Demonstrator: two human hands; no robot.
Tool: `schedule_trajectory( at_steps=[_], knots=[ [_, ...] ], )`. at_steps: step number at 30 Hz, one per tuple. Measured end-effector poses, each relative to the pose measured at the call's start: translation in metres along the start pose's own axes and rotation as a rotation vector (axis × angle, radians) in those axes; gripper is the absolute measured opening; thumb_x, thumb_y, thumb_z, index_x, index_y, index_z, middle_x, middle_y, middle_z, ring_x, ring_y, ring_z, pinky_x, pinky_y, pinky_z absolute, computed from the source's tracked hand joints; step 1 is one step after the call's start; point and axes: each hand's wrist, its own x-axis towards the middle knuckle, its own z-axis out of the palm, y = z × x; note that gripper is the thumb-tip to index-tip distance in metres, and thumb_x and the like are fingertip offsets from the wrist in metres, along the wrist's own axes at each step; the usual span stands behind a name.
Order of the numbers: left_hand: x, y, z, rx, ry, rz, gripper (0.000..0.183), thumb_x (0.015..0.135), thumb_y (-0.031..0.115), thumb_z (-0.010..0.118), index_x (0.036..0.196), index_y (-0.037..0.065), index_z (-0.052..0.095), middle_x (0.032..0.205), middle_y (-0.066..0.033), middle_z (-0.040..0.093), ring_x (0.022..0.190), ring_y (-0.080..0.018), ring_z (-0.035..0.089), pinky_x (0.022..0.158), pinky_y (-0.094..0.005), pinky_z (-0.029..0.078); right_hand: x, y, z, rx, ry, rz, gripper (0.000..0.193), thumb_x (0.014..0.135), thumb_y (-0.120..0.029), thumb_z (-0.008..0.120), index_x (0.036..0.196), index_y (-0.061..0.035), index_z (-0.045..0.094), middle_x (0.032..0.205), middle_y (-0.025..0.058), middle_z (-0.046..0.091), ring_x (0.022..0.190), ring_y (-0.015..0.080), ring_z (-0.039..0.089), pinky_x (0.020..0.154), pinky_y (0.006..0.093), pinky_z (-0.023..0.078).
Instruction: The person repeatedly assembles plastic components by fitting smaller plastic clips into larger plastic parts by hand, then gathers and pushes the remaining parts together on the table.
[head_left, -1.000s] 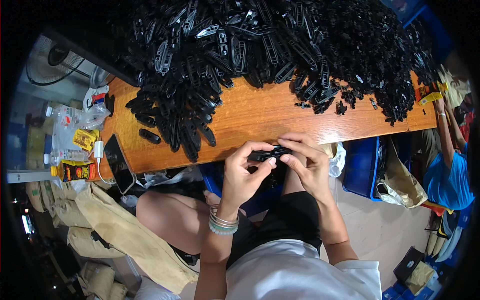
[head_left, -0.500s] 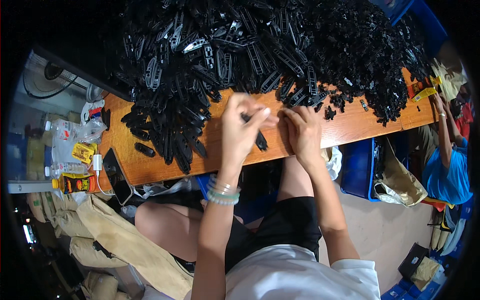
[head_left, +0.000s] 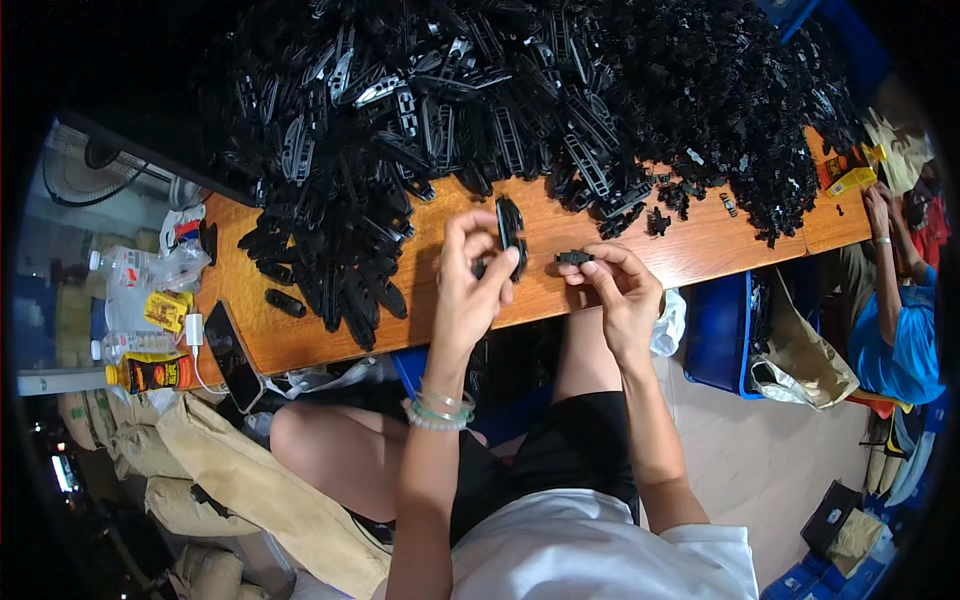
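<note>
Between the thumb and fingers of my left hand (head_left: 468, 270) is a long black plastic part (head_left: 511, 235), tilted upright above the table. My right hand (head_left: 622, 290) pinches a small black plastic clip-like piece (head_left: 574, 258) with thumb and forefinger. The two pieces are apart, a short gap between them. Beyond my hands lies a big heap of long black plastic parts (head_left: 430, 130), loosely piled. To its right spreads a heap of much smaller black pieces (head_left: 720, 130).
The wooden table (head_left: 690, 245) has its front edge just below my hands. At left are a phone (head_left: 235, 358) on a cable, bottles (head_left: 150, 368) and a fan (head_left: 90, 175). A blue crate (head_left: 718, 340) stands below the table at right. A person in blue (head_left: 895, 335) sits at far right.
My left hand has turned the long black part from pointing down to standing upright. My right hand has lifted off the table, now showing a small black piece in its fingers.
</note>
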Motion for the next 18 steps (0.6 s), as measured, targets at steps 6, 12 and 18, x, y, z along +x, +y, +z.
schedule_trajectory(
  at_steps=[6,12,18],
  knots=[
    [-0.041,0.001,-0.003,-0.588,-0.168,-0.345,0.020,0.087,0.001,0.055,0.105,0.003,0.048,0.083,-0.0055,0.055,0.058,-0.0066,0.054,0.042,-0.0156,0.038,-0.023,-0.008,0.021,0.019,-0.101,-0.005,0.014,0.084,0.004,0.060,0.098,0.0067,0.062,0.094,0.0112,0.064,0.081,0.0151,0.063,0.072,0.0243,0.052],
    [-0.052,0.017,-0.006,-0.493,-0.113,-0.202,0.032,0.081,-0.004,0.061,0.109,-0.001,0.048,0.084,-0.0071,0.059,0.058,-0.0071,0.055,0.043,-0.0161,0.039,-0.036,-0.015,0.023,-0.010,-0.122,-0.005,0.015,0.083,0.004,0.061,0.097,0.0051,0.065,0.095,0.0112,0.063,0.085,0.0151,0.061,0.075,0.0243,0.050],
    [-0.061,0.015,-0.006,-0.221,-0.089,-0.192,0.025,0.077,-0.003,0.069,0.099,-0.004,0.057,0.071,-0.0044,0.061,0.050,-0.0057,0.053,0.048,-0.0186,0.044,-0.038,-0.015,0.025,-0.165,-0.176,-0.138,0.012,0.080,0.005,0.063,0.091,0.0027,0.067,0.092,0.0118,0.064,0.086,0.0186,0.061,0.077,0.0275,0.047]
  ],
)
